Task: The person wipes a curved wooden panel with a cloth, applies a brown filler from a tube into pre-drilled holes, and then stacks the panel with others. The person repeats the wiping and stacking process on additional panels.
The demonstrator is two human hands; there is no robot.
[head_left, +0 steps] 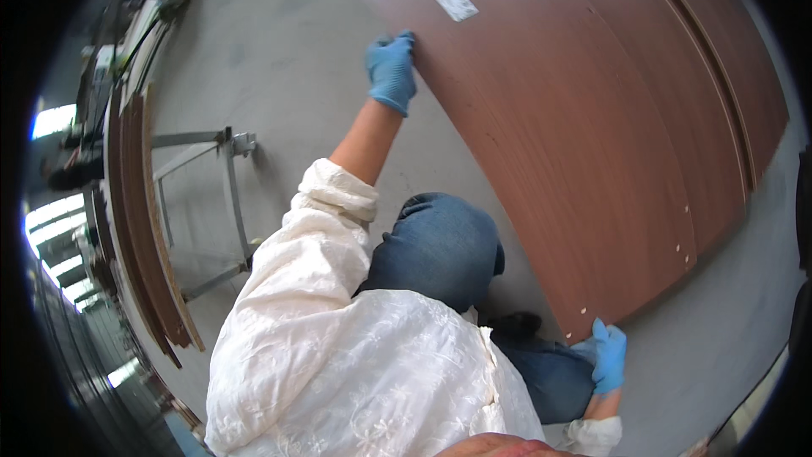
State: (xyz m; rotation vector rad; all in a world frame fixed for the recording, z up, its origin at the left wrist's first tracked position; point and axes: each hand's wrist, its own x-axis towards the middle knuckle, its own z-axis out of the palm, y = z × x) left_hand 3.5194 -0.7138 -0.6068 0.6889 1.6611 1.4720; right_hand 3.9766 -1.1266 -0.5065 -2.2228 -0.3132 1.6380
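A large reddish-brown wood panel (541,144) stretches from the upper middle to the right. Its near end carries several small pale dots, and a white label (457,5) is stuck near its left edge. My left hand (392,72), in a blue knit glove, is closed on that left edge, fingertips partly hidden. My right hand (607,357), in a blue glove too, grips the near corner, its thumb at the edge and the other fingers mostly out of sight below.
Beyond a dark gap lies another brown panel (761,76). At the left, a grey metal frame cart (230,195) on casters carries upright brown boards (135,220). My bent knee (436,245) in blue jeans is close to the panel's left edge. Grey floor (279,51) surrounds these things.
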